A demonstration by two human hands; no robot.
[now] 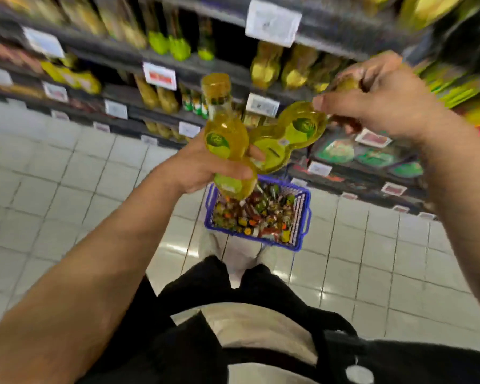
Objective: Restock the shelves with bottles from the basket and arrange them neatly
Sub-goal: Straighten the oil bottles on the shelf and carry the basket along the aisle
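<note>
I see two yellow bottles held up in front of the dark shelves [178,65], above the blue basket [305,217] that sits on the pale tiled floor [53,167] just beyond my feet.

My left hand [205,164] wraps its fingers and thumb around the waist of the upright bottle [225,134], whose yellow cap points up towards the shelf edge. The lower bulge of that bottle hangs below the palm and overlaps the basket's near rim in my view.

My right hand [377,98] grips the second bottle [291,134] near its neck, thumb stretched along the top and fingers curled round it. This bottle lies tilted, its base angled down and left until it touches or nearly touches the upright bottle; I cannot tell which, since they overlap.

The basket is filled with small mixed items, too blurred to name. The second bottle's cap is hidden behind my right fingers. The whole picture is smeared by motion, so the price tags [272,22] on the shelf edges and the labels on the stocked bottles are unreadable. More yellow bottles [266,65] stand on the shelves behind both hands, their tops cut off by the shelf above.
</note>
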